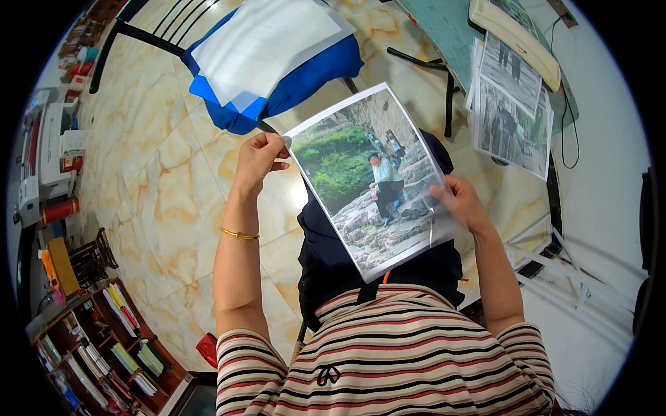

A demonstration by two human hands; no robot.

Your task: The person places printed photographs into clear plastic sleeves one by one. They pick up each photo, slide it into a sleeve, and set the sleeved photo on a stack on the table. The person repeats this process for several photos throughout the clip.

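Above my lap is a large colour photo print (347, 166) in a clear plastic pouch, showing a person sitting on rocks beside green shrubs. My left hand (260, 158) is closed at the pouch's upper left corner, thumb and forefinger pinching it. At the right edge, my right hand (461, 202) grips the clear film, some fingers showing through the plastic. The film reaches past the photo's lower right side and catches the light there.
Ahead, a chair with a blue cover (326, 66) bears a stack of whitish translucent sheets (267, 48). A cream laminator (520, 45) stands on the green table (437, 28) at the right, with several photo sheets (513, 128) overhanging the edge. A bookshelf (104, 353) is at lower left.
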